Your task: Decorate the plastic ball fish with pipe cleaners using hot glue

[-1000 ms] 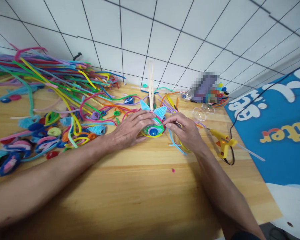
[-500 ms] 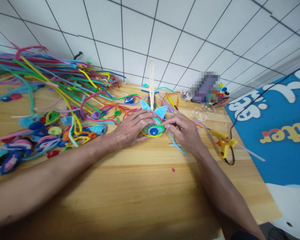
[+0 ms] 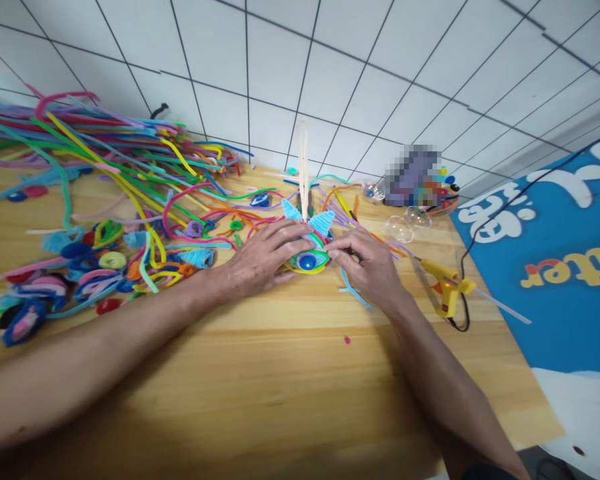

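Observation:
Between my hands stands a pipe-cleaner figure (image 3: 307,262) with a round blue eye, a green band around it and a yellow lower edge. Two light-blue pointed pieces (image 3: 322,223) stick up from its top, and a tall pale loop (image 3: 304,167) rises behind them. My left hand (image 3: 265,260) is curled over its left side, fingers on the top and thumb low. At the right end of the green pipe cleaner (image 3: 322,254), my right hand (image 3: 364,261) pinches with thumb and forefinger; the fingertips hide exactly what lies between them.
A yellow glue gun (image 3: 446,287) with a black cord rests at the right. Clear plastic balls (image 3: 399,229) sit near the wall. Loose pipe cleaners (image 3: 105,143) and coiled pieces (image 3: 75,267) cover the left side. A blue printed sheet (image 3: 555,307) lies beyond the table's right edge.
The right fingertips have shifted very slightly at the green band. My left hand and the figure stay almost in place.

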Tool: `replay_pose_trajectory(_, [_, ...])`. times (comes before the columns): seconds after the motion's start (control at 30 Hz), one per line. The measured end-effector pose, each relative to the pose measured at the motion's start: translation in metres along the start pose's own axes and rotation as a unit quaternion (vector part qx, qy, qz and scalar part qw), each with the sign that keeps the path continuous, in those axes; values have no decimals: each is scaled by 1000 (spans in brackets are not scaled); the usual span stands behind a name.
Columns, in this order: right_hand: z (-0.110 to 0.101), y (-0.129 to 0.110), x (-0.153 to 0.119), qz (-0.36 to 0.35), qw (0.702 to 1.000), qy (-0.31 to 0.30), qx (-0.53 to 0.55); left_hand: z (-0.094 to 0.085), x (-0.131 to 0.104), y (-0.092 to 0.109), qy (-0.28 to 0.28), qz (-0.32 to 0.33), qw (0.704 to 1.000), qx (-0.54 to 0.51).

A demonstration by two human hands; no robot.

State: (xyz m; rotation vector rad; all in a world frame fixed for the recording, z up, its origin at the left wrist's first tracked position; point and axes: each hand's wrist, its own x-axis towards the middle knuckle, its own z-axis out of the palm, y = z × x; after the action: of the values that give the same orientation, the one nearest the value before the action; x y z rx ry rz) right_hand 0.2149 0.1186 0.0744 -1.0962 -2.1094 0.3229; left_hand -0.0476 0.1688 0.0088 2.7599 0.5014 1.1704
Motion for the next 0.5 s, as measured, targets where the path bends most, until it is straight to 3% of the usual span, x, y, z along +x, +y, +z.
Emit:
replay_pose_trajectory(0.13, [-4, -2, 0, 21, 999, 4, 24, -1, 0, 0, -7, -8, 1000, 0])
replay_pose_trajectory(0.5, [2, 2, -1, -19, 1000, 8, -7, 0, 3, 2, 10, -4, 1000, -15])
